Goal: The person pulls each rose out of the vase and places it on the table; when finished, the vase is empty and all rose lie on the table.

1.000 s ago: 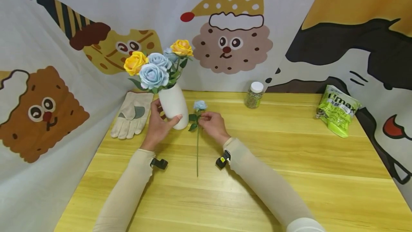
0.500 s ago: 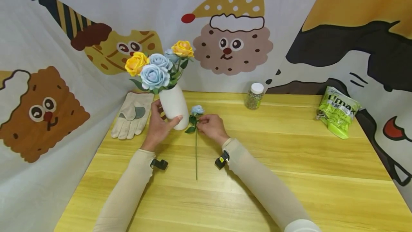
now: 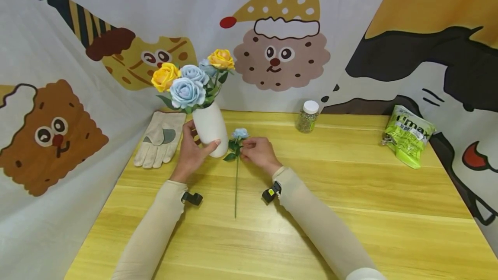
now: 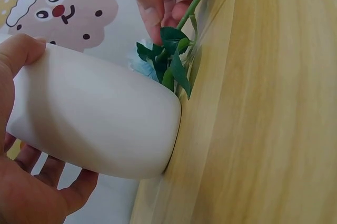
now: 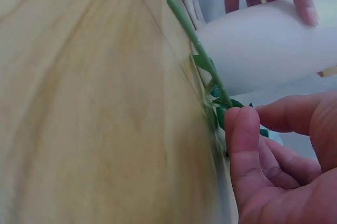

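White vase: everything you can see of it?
The white vase is smooth and plain, possibly ceramic, with a rounded bottom edge. It holds yellow roses and light blue roses with green leaves. It looks upright, base at the wooden table; whether it rests fully there is hard to tell. The left hand grips it, thumb across the front.

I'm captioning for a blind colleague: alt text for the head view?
A person's left hand holds a white vase of blue and yellow roses, while the right hand pinches a single blue rose. A glove, white-capped jar and green bag are on the wooden table.
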`<act>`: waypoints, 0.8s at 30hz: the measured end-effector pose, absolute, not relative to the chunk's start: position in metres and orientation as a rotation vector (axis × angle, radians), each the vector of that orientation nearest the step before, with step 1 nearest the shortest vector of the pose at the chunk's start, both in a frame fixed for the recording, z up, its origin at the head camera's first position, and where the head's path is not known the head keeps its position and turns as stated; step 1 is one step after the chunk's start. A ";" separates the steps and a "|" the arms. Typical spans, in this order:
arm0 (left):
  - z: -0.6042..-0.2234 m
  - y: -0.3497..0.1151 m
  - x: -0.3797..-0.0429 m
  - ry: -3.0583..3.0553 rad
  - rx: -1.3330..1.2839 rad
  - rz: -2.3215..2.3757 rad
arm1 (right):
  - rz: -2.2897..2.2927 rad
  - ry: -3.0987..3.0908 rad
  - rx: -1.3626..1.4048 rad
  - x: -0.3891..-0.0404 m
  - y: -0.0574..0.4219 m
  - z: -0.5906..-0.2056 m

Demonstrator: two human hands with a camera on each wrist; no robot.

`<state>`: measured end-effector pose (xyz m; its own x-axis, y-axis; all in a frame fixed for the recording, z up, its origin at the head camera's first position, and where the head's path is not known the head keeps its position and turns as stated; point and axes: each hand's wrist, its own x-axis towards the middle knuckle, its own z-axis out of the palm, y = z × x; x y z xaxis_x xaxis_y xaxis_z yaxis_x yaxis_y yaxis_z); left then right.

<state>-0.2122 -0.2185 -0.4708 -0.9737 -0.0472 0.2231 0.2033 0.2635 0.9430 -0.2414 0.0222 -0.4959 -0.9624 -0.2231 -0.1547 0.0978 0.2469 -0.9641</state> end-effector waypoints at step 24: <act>-0.447 -0.209 -0.201 -2.356 -0.109 -1.771 | -1.975 2.435 -0.337 -0.244 0.027 -0.429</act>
